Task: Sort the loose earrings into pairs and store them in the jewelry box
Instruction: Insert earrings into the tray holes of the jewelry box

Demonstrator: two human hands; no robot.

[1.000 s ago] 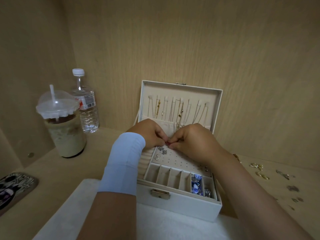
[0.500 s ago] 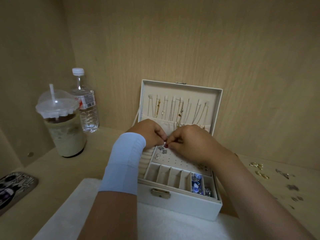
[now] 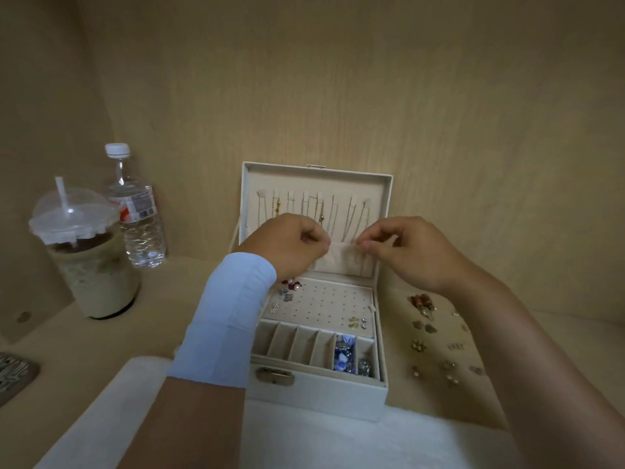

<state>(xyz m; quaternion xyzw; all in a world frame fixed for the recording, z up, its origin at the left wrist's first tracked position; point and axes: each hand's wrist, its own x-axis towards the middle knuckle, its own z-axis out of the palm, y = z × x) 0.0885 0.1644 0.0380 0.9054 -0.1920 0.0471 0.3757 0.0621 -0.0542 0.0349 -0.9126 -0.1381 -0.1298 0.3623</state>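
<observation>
Loose earrings [image 3: 421, 301] scattered on worktop [image 3: 162, 299] right of open jewelry box [image 3: 321, 397], some pinned on its stud panel [image 3: 324, 302]. Left hand [image 3: 291, 242], right hand [image 3: 406, 252] above panel, fingers [image 3: 367, 246] pinched; contents too small to tell. Best: posts straight, mates adjacent.

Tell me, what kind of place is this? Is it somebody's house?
Probably a home, likely a wooden shelf nook or cupboard: wood-grain panels close it in, an open jewelry box sits with loose earrings beside it, and an iced drink and water bottle stand nearby.

home closet nook | wood-panel walls [image 3: 338, 79] | jewelry box [image 3: 321, 397] | iced drink [image 3: 94, 275]
</observation>
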